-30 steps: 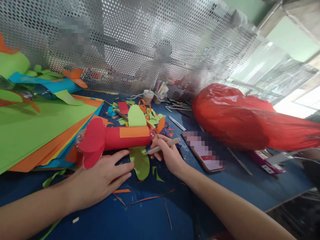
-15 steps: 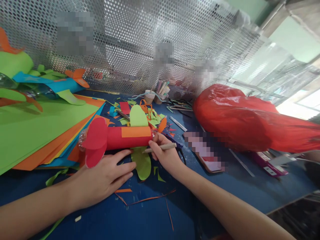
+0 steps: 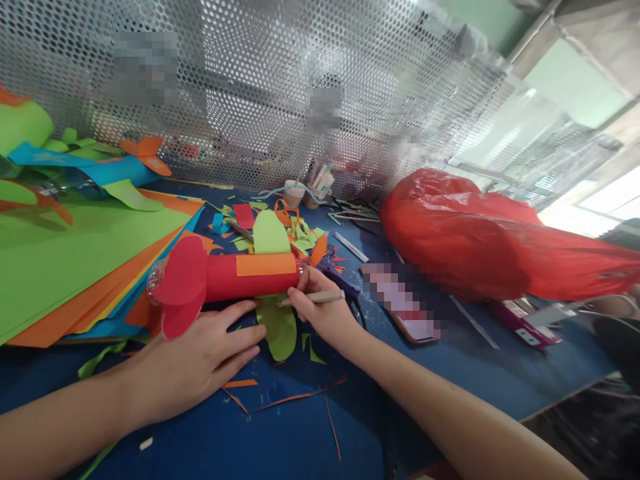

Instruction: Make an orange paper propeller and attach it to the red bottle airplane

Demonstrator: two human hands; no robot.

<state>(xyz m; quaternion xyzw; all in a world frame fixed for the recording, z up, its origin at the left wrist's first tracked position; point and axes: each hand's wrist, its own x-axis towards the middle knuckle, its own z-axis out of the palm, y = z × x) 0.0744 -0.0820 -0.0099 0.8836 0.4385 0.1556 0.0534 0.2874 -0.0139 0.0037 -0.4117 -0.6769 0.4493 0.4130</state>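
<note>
A paper-covered plastic bottle model lies on its side before me, wrapped in red with an orange strip on top. Red rounded petals stand at its left end. Light green wings stick out on both sides, and the near wing lies toward me. My left hand rests flat with its fingers spread, fingertips at that wing's left edge; its thumb is hidden. My right hand is closed around a pale marker pen, with the tip over the near wing close to the red body.
Stacked coloured sheets and a blue bottle model are at left. Paper scraps and cups of pens lie behind. A phone, a big red plastic bag and a purple box are at right. Perforated metal closes the back.
The whole view has shifted slightly, so things sit a little further left. The marker pen stays over the near green wing, and both hands keep nearly the same pose.
</note>
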